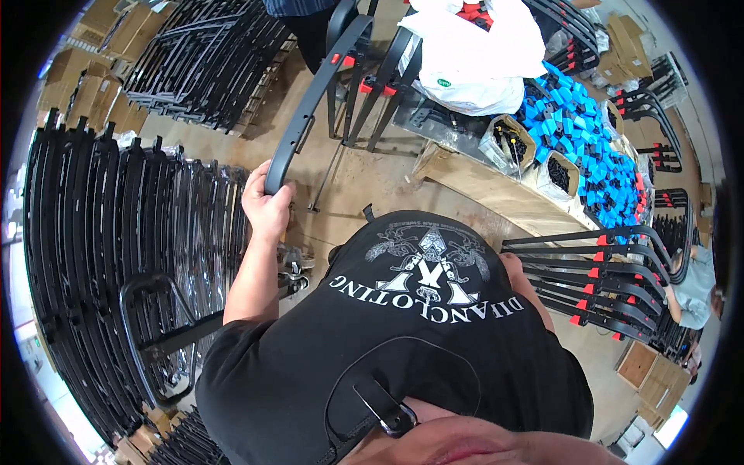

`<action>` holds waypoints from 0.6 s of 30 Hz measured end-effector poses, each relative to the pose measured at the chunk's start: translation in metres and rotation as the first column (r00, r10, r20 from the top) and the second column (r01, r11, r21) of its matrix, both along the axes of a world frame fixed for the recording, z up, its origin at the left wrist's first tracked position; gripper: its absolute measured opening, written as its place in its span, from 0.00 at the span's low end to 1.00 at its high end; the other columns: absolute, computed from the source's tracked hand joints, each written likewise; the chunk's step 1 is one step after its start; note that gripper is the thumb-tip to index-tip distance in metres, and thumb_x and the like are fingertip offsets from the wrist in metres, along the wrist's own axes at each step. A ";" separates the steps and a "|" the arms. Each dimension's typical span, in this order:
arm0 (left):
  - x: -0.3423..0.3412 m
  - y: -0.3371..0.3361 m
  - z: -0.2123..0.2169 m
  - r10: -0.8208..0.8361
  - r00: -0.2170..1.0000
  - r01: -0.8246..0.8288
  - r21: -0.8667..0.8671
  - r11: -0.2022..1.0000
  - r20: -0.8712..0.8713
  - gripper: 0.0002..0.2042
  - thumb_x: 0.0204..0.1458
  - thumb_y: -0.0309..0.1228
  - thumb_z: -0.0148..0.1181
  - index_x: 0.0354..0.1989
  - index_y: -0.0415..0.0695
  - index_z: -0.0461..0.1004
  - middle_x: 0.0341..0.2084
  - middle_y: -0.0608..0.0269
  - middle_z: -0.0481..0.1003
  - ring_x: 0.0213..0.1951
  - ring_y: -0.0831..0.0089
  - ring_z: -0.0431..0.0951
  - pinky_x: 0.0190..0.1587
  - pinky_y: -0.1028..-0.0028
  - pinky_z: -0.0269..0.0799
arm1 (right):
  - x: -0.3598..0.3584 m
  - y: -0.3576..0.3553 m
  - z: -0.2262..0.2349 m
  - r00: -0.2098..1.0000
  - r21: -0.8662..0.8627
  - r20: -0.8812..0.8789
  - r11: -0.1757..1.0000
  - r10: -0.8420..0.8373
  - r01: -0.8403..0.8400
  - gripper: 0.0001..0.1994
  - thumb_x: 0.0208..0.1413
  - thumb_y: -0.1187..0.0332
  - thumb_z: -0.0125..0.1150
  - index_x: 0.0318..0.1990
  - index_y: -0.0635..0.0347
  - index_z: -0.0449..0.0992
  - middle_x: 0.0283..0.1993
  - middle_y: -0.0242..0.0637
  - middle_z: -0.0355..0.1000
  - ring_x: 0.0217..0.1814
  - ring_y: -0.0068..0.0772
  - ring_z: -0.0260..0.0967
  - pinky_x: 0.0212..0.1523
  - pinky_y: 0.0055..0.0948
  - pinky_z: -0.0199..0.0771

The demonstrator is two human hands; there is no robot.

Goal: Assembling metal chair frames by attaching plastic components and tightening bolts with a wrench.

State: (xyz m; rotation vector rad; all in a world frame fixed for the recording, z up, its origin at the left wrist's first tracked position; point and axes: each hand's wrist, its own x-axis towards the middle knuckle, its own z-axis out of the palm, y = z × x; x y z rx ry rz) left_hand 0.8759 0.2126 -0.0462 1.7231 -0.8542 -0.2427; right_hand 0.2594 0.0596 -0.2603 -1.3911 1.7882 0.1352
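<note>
My left hand (267, 201) is wrapped round the lower end of a long black curved bar (298, 116). The bar slants up and away to the right, with a small red piece near its far end and holes along its side. My right hand (511, 266) shows only in part beside my shirt, its fingers hidden. It is close to the ends of several black bent frames (589, 271) with red clips, stacked at the right. Whether it touches them, I cannot tell.
A wooden-edged bench (496, 198) holds a heap of blue plastic pieces (577, 132), a white sack (480, 66) and small boxes of hardware (508, 143). Black bars (93, 256) stand racked at the left; more frames (209, 62) are piled behind. Another person (697, 287) is at far right.
</note>
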 end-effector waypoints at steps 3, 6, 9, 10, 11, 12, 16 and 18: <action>-0.010 0.031 -0.012 0.085 0.996 -0.084 0.036 0.996 -0.026 0.07 0.40 0.22 0.65 0.29 0.33 0.80 0.41 0.58 0.79 0.43 0.70 0.78 0.49 0.71 0.73 | 0.016 -0.013 0.025 0.989 0.081 0.084 0.991 -0.118 0.111 0.13 0.56 0.60 0.62 0.37 0.62 0.78 0.27 0.34 0.72 0.23 0.29 0.70 0.23 0.31 0.70; -0.045 0.041 0.002 0.218 0.961 -0.206 0.088 0.975 -0.172 0.07 0.41 0.20 0.64 0.30 0.34 0.80 0.38 0.61 0.78 0.39 0.73 0.78 0.45 0.75 0.73 | -0.006 -0.029 0.014 0.994 0.097 0.092 0.994 -0.058 0.049 0.12 0.57 0.60 0.64 0.37 0.62 0.78 0.27 0.34 0.73 0.24 0.29 0.70 0.23 0.32 0.69; -0.085 0.061 0.004 0.206 0.959 -0.202 0.041 0.978 -0.195 0.07 0.43 0.17 0.62 0.31 0.36 0.81 0.34 0.64 0.78 0.35 0.76 0.78 0.42 0.77 0.73 | -0.011 -0.053 0.013 0.988 0.119 0.153 0.993 -0.035 0.017 0.12 0.59 0.61 0.64 0.35 0.62 0.78 0.26 0.34 0.73 0.23 0.27 0.69 0.24 0.32 0.68; -0.100 0.064 0.005 0.193 0.950 -0.197 0.011 0.980 -0.244 0.06 0.44 0.16 0.61 0.31 0.36 0.81 0.32 0.65 0.78 0.34 0.77 0.77 0.41 0.77 0.73 | -0.006 -0.062 0.016 0.975 0.155 0.204 0.986 -0.094 0.063 0.12 0.60 0.61 0.64 0.34 0.62 0.78 0.26 0.34 0.73 0.23 0.26 0.68 0.24 0.31 0.67; -0.117 0.060 0.011 0.218 0.939 -0.214 0.047 0.976 -0.267 0.04 0.47 0.17 0.62 0.30 0.37 0.80 0.28 0.68 0.77 0.31 0.80 0.76 0.38 0.78 0.72 | -0.004 -0.068 0.013 0.951 0.029 0.308 0.998 0.043 -0.054 0.13 0.61 0.60 0.63 0.34 0.62 0.79 0.25 0.33 0.72 0.22 0.25 0.66 0.25 0.31 0.67; -0.137 0.050 0.017 0.244 0.917 -0.248 0.029 0.968 -0.315 0.02 0.48 0.19 0.65 0.29 0.39 0.78 0.26 0.70 0.77 0.29 0.83 0.74 0.35 0.79 0.70 | 0.003 -0.077 0.009 0.901 -0.109 0.392 0.982 0.186 -0.156 0.14 0.63 0.59 0.62 0.35 0.62 0.80 0.25 0.33 0.72 0.22 0.24 0.65 0.26 0.31 0.66; -0.186 -0.009 0.025 0.326 0.858 -0.320 0.084 0.944 -0.398 0.05 0.48 0.26 0.68 0.29 0.39 0.78 0.23 0.70 0.77 0.25 0.84 0.72 0.29 0.79 0.67 | 0.125 -0.112 0.111 0.706 -0.146 0.504 0.855 0.497 -0.498 0.18 0.63 0.54 0.62 0.44 0.63 0.79 0.34 0.35 0.76 0.35 0.24 0.71 0.38 0.29 0.73; -0.201 -0.048 0.022 0.303 0.864 -0.287 0.100 0.953 -0.403 0.06 0.47 0.27 0.69 0.28 0.39 0.77 0.22 0.69 0.78 0.23 0.82 0.72 0.27 0.78 0.67 | 0.176 -0.115 0.153 0.484 -0.358 0.590 0.747 0.646 -0.560 0.19 0.63 0.53 0.63 0.46 0.63 0.78 0.43 0.38 0.77 0.44 0.24 0.72 0.49 0.28 0.73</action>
